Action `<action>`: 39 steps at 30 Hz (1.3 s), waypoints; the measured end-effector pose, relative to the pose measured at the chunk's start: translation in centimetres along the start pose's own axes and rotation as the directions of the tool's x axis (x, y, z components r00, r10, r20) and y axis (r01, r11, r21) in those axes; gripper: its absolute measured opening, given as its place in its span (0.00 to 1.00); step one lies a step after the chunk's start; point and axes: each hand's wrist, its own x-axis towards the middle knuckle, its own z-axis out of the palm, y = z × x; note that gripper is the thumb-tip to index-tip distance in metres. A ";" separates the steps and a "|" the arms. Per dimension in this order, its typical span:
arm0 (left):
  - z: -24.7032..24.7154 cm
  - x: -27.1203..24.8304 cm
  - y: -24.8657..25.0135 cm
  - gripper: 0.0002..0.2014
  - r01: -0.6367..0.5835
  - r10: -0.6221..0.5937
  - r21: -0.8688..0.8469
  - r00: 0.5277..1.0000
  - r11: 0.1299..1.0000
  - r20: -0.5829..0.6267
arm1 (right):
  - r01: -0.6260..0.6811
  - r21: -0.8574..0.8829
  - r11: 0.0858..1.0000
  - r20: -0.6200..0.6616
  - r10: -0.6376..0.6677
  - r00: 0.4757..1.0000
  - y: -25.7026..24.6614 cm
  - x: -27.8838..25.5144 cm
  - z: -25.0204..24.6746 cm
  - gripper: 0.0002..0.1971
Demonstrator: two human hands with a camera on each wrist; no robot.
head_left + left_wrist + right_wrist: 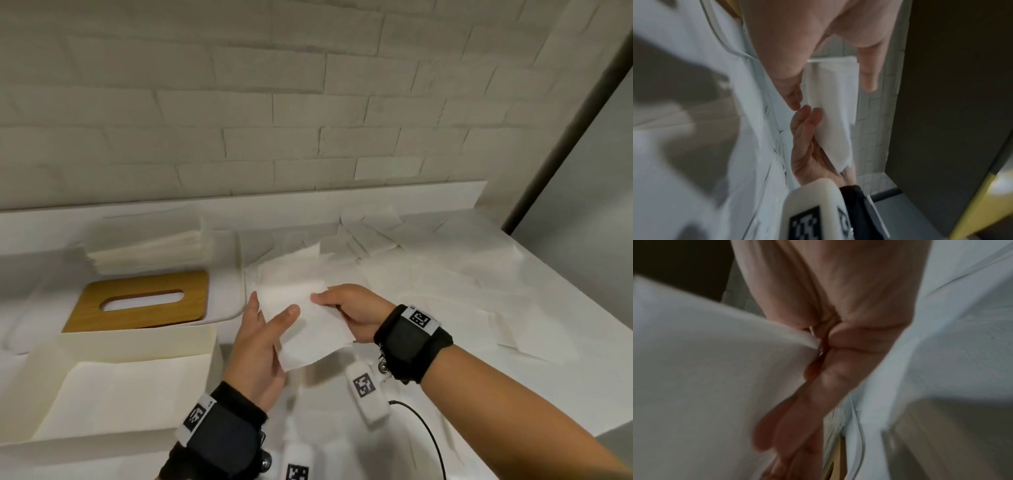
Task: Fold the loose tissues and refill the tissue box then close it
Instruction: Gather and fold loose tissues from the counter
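A white tissue (308, 332) hangs above the table between both hands. My left hand (274, 305) holds its left side, thumb lying on top and straight fingers behind it. My right hand (322, 301) pinches the upper right edge between thumb and curled fingers. The left wrist view shows the tissue (830, 97) between my left fingers (793, 95) and thumb, the right hand (807, 129) gripping from below. The open cream tissue box (212, 346) stands at lower left with flat tissues inside. Its wooden slotted lid (89, 308) lies behind it.
A stack of folded tissues (147, 246) sits at the back left by the brick wall. Loose tissues (445, 284) cover the table's middle and right. A black cable (428, 435) runs near the front edge. The table's right edge (582, 301) drops off.
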 end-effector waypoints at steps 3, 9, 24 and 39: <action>-0.3 -0.2 0.1 0.22 0.027 -0.027 0.000 0.997 1.000 -0.066 | -0.064 -0.195 0.979 0.070 0.079 0.994 -0.3 0.0 -0.3 0.10; -2.8 -1.1 0.1 0.15 0.079 -0.096 -0.088 0.971 0.993 -0.218 | -0.444 -0.882 0.159 -0.468 -0.183 0.865 -0.3 2.6 -3.5 0.45; -1.1 -1.9 -1.4 0.18 0.083 -0.097 -0.057 0.943 0.995 -0.319 | -0.063 -0.814 0.577 -0.358 -0.413 0.838 -5.7 -1.1 -6.1 0.08; 0.2 -1.4 -1.9 0.11 0.072 -0.093 -0.082 0.955 0.994 -0.281 | 0.320 -0.590 0.741 -0.298 -0.568 0.767 -8.3 -6.9 -7.2 0.11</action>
